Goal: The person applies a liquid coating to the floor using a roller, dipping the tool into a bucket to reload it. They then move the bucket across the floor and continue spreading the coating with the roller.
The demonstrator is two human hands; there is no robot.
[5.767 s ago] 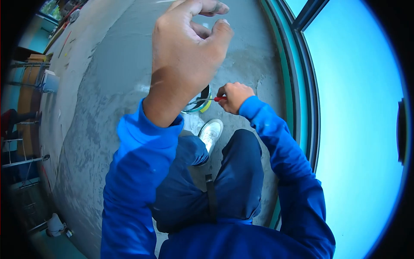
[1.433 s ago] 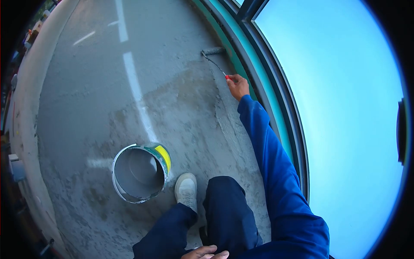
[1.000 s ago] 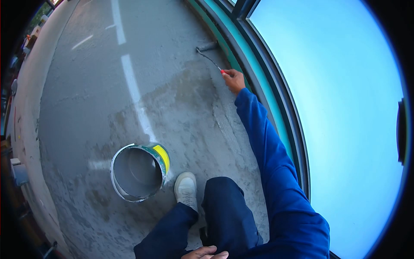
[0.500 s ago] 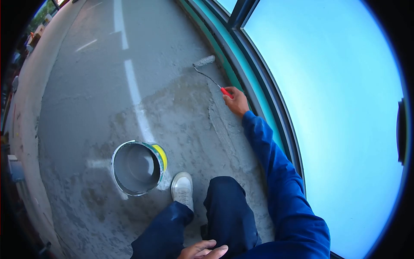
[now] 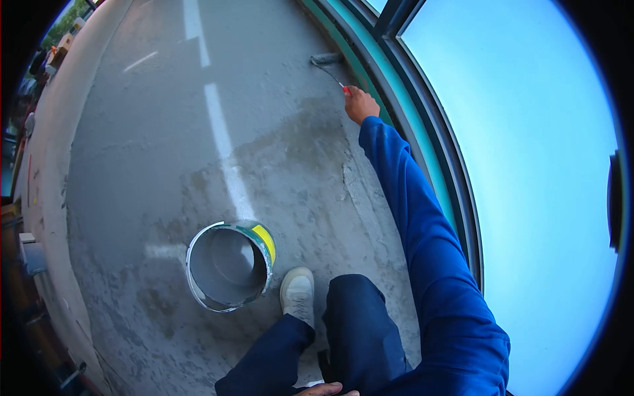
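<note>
My right hand (image 5: 361,105) is closed around the red handle of a paint roller (image 5: 327,59), my arm stretched far forward. The roller's sleeve rests on the grey floor (image 5: 152,185), close beside the green strip (image 5: 367,82) below the window frame. At the bottom edge my left hand (image 5: 322,390) shows only in part, by my lap; its visible fingers are stretched out and hold nothing I can see. A bucket (image 5: 224,267) with a yellow label and grey liquid inside stands on the floor, left of my shoe (image 5: 297,295).
A dark window frame (image 5: 432,109) with a bright pane (image 5: 515,165) runs along my right side. Darker, patchy floor lies between the bucket and the roller. At the far left a pale raised edge (image 5: 49,191) borders the floor, with blurred objects beyond it.
My right hand has pushed the roller forward along the floor, and its sleeve now looks darker, in shadow. My left hand has dropped lower, mostly out of view. The view has shifted slightly.
</note>
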